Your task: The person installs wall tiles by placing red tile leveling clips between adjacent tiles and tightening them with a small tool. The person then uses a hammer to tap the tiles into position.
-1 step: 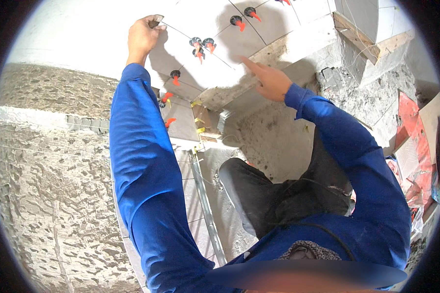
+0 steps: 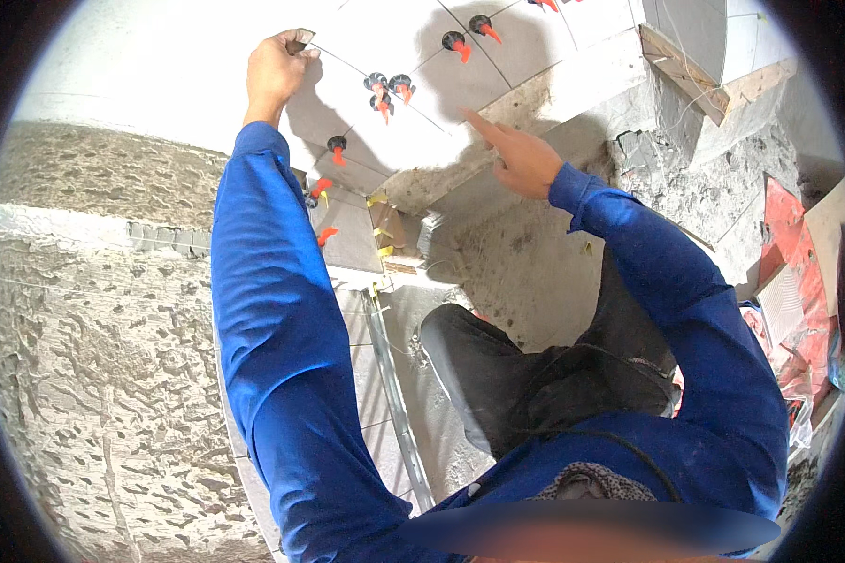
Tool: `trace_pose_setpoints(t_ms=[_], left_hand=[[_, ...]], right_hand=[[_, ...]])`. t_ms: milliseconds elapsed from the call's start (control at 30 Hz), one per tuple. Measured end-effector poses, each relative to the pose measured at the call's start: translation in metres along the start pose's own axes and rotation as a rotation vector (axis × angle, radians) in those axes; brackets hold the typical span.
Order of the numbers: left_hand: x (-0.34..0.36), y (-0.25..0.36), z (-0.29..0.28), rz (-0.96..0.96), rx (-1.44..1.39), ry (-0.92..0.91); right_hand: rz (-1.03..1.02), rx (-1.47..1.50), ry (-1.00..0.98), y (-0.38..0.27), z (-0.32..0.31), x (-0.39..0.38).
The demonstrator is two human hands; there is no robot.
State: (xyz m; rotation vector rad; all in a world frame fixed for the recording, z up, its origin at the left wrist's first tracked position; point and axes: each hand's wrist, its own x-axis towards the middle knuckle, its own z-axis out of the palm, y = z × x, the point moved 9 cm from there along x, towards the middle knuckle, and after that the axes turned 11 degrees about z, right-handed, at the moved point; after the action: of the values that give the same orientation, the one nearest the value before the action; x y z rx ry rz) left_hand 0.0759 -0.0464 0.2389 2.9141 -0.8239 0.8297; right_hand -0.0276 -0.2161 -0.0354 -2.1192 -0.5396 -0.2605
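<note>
My left hand (image 2: 274, 77) is at the upper left over the pale tiles, its fingers pinched together. A small greyish bit shows at the fingertips by a tile joint; I cannot make out what it is. My right hand (image 2: 526, 161) hovers by the front edge of the tiled surface (image 2: 483, 70), index finger stretched toward the tiles, the other fingers curled, with nothing seen in it. Between the hands, a cluster of tile levelling clips (image 2: 401, 88) with black round bases and red handles sits on the joints. Another levelling clip (image 2: 336, 148) stands nearer my left forearm.
A rough, pitted plaster wall (image 2: 94, 375) fills the left side. Below the tiles is a concrete recess (image 2: 526, 263), with a metal profile strip (image 2: 399, 403) beside my knee. At the right are a wooden board (image 2: 685, 70) and red plastic sheeting (image 2: 793, 253).
</note>
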Motion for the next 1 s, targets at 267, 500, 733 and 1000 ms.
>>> trace_pose_setpoints(t_ms=[267,500,733,1000], left_hand=[[0.007,-0.007,0.005,-0.016,-0.003,-0.03],[0.009,-0.025,0.015,0.275,0.055,-0.174],[0.023,0.0,0.013,0.612,0.219,-0.086],[0.019,0.006,0.006,0.375,0.087,-0.096]], right_hand=[[0.173,0.027,-0.034,0.035,-0.004,-0.012],[0.166,-0.015,0.299,0.052,-0.09,-0.074],[0.7,0.375,0.937,0.182,-0.18,-0.332],[1.639,-0.34,1.395,0.282,-0.223,-0.761]])
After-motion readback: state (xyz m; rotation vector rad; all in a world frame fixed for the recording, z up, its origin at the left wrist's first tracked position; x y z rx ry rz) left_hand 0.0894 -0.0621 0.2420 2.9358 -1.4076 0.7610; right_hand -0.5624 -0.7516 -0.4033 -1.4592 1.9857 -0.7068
